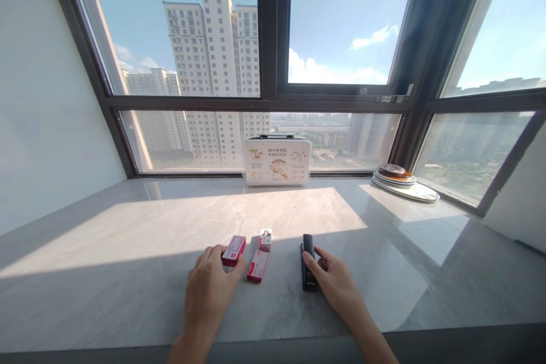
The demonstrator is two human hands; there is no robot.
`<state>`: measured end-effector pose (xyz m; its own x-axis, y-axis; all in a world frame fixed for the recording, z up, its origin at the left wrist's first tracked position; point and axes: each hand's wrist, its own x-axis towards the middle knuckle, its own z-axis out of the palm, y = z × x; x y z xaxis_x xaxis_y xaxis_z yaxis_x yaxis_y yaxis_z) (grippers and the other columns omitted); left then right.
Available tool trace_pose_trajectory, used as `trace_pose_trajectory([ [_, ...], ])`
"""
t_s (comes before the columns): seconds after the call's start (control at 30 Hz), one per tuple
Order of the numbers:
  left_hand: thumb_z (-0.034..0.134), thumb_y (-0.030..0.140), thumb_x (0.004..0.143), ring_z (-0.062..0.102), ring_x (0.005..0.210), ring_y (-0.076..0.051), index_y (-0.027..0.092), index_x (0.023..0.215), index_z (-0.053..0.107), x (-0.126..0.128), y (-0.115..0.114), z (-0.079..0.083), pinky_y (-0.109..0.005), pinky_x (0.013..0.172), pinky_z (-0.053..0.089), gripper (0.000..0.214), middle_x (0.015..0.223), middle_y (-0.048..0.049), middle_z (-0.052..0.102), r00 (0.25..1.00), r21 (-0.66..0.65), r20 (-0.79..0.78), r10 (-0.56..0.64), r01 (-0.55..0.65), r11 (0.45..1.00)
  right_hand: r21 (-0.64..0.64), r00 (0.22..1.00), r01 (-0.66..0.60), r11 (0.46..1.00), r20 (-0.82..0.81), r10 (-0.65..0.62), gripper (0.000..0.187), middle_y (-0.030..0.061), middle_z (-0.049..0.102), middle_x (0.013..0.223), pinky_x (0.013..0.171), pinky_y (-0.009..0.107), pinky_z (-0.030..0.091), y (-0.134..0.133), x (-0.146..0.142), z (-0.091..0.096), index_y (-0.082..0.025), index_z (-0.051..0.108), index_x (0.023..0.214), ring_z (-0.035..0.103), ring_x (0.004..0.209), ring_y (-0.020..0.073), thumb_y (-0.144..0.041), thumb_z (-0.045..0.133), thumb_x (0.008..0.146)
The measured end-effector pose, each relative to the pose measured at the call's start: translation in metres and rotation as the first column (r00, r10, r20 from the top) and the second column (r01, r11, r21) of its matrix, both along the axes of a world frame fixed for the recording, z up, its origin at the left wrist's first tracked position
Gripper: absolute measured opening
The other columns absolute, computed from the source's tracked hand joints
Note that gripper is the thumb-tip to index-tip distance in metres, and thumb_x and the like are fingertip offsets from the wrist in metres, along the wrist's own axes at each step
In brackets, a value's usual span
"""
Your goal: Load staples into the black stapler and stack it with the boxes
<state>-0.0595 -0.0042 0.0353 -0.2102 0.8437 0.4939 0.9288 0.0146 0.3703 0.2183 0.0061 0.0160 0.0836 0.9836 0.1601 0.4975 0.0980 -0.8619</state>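
Observation:
On the grey marble sill (128, 250) my left hand (209, 290) closes its fingers and thumb on a small red box (233, 250). A second red box (258, 265) lies just to its right, and a small open red and white box (265, 239) stands behind that. My right hand (335, 281) rests against a black stapler (307, 262), fingers curled on its right side with the fingertips touching its top.
A white plastic case with cartoon pictures (277, 161) stands against the window at the back. A stack of plates (403, 182) sits at the back right. The sill's front edge runs just below my wrists. A white wall bounds the left.

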Motion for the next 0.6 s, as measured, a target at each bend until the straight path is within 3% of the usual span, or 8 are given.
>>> trace_pose_trajectory([
  [0.1, 0.05, 0.049, 0.091, 0.063, 0.096, -0.028, 0.02, 0.097, 0.066, -0.019, 0.013, -0.001, -0.034, 0.079, 0.045, 0.033, 0.097, -0.0082, 0.067, 0.999, -0.07, -0.042, 0.033, -0.036, 0.997, 0.002, 1.0, -0.024, 1.0, 0.004, 0.024, 0.062, -0.0046, 0.041, 0.059, 0.055, 0.026, 0.033, -0.001, 0.0, 0.001, -0.017, 0.069, 0.121, 0.045, 0.058, 0.016, -0.067, 0.05, 0.09],
  [0.2, 0.047, 0.051, 0.093, 0.062, 0.101, -0.028, 0.02, 0.106, 0.066, -0.032, 0.014, -0.006, -0.034, 0.084, 0.046, 0.039, 0.103, -0.0087, 0.067, 0.998, -0.053, -0.027, 0.053, -0.054, 0.997, 0.016, 0.999, -0.035, 0.999, 0.015, 0.035, 0.059, -0.0051, 0.038, 0.058, 0.054, 0.026, 0.03, -0.002, 0.0, 0.001, -0.018, 0.071, 0.115, 0.042, 0.057, 0.0149, -0.067, 0.05, 0.09],
  [0.33, 0.046, 0.055, 0.092, 0.06, 0.103, -0.029, 0.023, 0.11, 0.066, -0.052, -0.01, -0.017, -0.036, 0.089, 0.046, 0.042, 0.11, -0.0076, 0.068, 0.993, 0.012, -0.015, 0.12, -0.12, 0.993, 0.02, 0.999, -0.034, 0.999, 0.01, 0.033, 0.059, -0.0053, 0.037, 0.058, 0.053, 0.025, 0.029, -0.001, 0.0, 0.001, -0.018, 0.072, 0.114, 0.041, 0.057, 0.0148, -0.067, 0.051, 0.089],
  [0.43, 0.051, 0.056, 0.088, 0.06, 0.097, -0.03, 0.025, 0.105, 0.068, -0.064, -0.032, -0.024, -0.038, 0.084, 0.046, 0.039, 0.107, -0.0071, 0.067, 0.981, -0.035, -0.115, 0.154, -0.159, 0.987, 0.018, 0.999, -0.035, 0.999, 0.009, 0.035, 0.06, -0.005, 0.04, 0.058, 0.053, 0.026, 0.03, 0.0, 0.0, 0.0, -0.018, 0.071, 0.118, 0.043, 0.057, 0.0154, -0.066, 0.051, 0.089],
  [0.53, 0.053, 0.054, 0.088, 0.057, 0.1, -0.032, 0.025, 0.113, 0.068, -0.057, -0.042, -0.021, -0.041, 0.083, 0.046, 0.041, 0.114, -0.0093, 0.064, 0.964, -0.019, -0.191, 0.186, -0.193, 0.981, 0.018, 1.0, -0.019, 1.0, -0.005, 0.019, 0.06, -0.0048, 0.042, 0.058, 0.054, 0.026, 0.031, -0.002, 0.0, -0.001, -0.017, 0.069, 0.122, 0.046, 0.057, 0.0159, -0.066, 0.051, 0.09],
  [0.6, 0.049, 0.051, 0.092, 0.055, 0.106, -0.032, 0.024, 0.118, 0.066, -0.037, -0.041, -0.015, -0.043, 0.087, 0.045, 0.041, 0.12, -0.0101, 0.061, 0.967, 0.026, -0.2, 0.157, -0.155, 0.988, 0.009, 1.0, -0.001, 1.0, -0.016, 0.001, 0.062, -0.0053, 0.042, 0.057, 0.054, 0.026, 0.032, -0.003, -0.001, -0.002, -0.017, 0.066, 0.125, 0.047, 0.057, 0.0161, -0.066, 0.052, 0.09],
])
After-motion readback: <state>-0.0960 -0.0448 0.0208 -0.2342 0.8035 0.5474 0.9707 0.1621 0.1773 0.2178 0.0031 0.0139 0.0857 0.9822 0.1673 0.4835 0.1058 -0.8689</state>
